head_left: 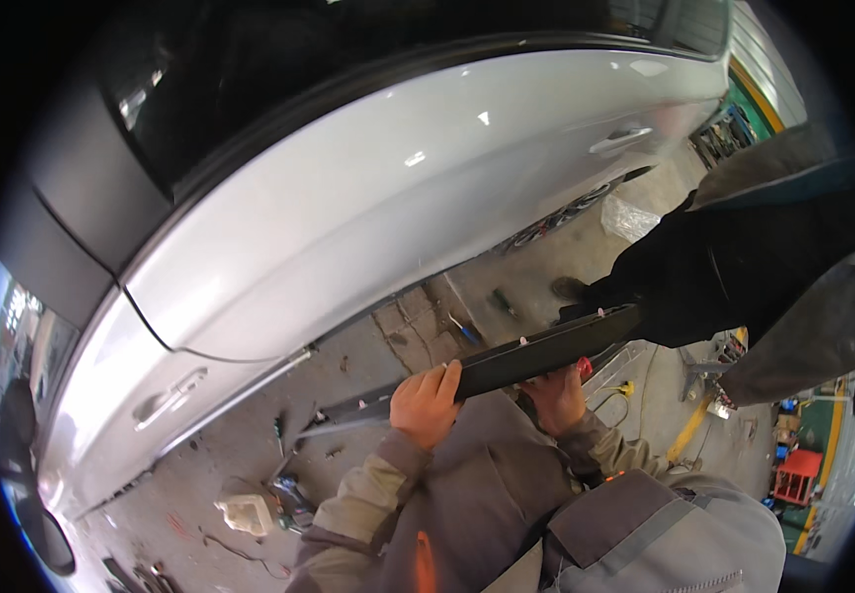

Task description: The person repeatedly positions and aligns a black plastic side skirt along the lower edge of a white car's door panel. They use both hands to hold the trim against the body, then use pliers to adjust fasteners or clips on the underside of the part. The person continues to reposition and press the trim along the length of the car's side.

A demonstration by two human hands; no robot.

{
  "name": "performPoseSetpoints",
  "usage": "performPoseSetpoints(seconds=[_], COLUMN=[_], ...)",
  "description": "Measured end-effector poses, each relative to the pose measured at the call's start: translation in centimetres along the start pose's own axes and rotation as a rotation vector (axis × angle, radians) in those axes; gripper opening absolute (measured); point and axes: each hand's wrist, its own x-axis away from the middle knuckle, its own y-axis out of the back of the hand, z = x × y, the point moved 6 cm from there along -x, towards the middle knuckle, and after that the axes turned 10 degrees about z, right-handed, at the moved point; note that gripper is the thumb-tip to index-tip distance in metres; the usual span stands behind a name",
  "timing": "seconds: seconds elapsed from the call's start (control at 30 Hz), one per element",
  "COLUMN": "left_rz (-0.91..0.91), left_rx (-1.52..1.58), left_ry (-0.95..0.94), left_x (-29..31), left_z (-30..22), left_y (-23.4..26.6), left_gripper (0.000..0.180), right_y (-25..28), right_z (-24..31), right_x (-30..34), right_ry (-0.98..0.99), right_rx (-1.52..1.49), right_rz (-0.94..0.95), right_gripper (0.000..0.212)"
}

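Note:
A long black trim strip (512, 368) with small pale pink clips along its upper edge lies slantwise in front of my body, beside a silver car. My left hand (426, 403) is closed over the strip near its left part, fingers on top. Lower on the right, my right hand (556, 397) grips the strip's near edge from beneath; part of its fingers is hidden behind it. A small red thing (585, 368) shows at the right hand's fingertips, too little of it visible to name. The strip's far right end reaches a person in dark clothes.
The silver car's side (398, 188) fills the upper left. A person in black (734, 257) stands close at right. On the floor lie a white container (246, 514), a power tool (291, 486), clear plastic (629, 217) and cables. A red crate (796, 476) stands at far right.

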Motion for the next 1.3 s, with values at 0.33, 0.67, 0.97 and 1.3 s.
performPoseSetpoints(seconds=[0.33,0.67,0.97,1.3], left_rz=[0.013,0.067,-0.145,-0.738], left_rx=[-0.218,-0.183,-0.169,1.350], left_ry=[0.079,0.142,0.130,0.639], left_x=[0.4,-0.9,3.9,23.4], left_z=[2.9,3.5,9.7,28.3], left_y=[-6.6,-9.6,-17.0,-37.3], left_gripper=[0.036,0.045,0.054,0.049], right_y=[6.6,15.8,24.1,30.6], right_z=[-4.3,1.0,-7.7,-17.9], right_x=[-9.0,-14.6,-20.5,-32.3], right_ry=[-0.082,-0.037,0.089,0.232], right_rx=[-0.353,-0.255,-0.293,-0.236], right_rz=[-0.223,-0.143,-0.142,-0.022], right_gripper=[0.061,0.040,0.031,0.033])
